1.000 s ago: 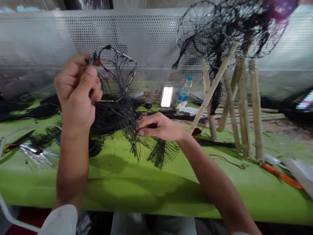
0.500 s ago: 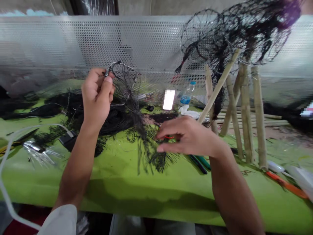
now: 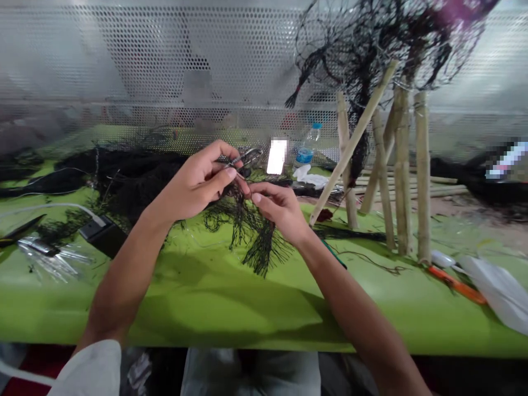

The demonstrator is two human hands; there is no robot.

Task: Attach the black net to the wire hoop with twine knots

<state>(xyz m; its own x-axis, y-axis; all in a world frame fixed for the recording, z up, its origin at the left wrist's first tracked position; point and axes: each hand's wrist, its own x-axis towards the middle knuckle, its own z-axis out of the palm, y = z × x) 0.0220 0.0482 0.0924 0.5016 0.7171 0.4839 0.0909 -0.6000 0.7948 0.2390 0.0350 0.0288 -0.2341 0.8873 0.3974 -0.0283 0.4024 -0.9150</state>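
My left hand (image 3: 206,184) pinches a bent wire loop (image 3: 251,156) whose black net (image 3: 264,247) hangs down and ends in a frayed tassel above the table. Close against it, my right hand (image 3: 282,212) is closed at the fingertips on a thin dark thread (image 3: 247,191) beside the wire. Where the thread meets the wire is hidden by the fingers. A brown strand (image 3: 371,259) lies on the table to the right of my right forearm.
Bamboo sticks (image 3: 402,176) stand upright at the right with black netting (image 3: 367,49) on top. Behind are a water bottle (image 3: 305,151) and a lit phone (image 3: 276,156). A black adapter (image 3: 101,234) lies left; an orange cutter (image 3: 457,285) lies right on the green table (image 3: 206,308).
My left hand has come down and right with the wire loop. My right hand has moved left and up to meet it, closing on thread. The view has tilted slightly downward.
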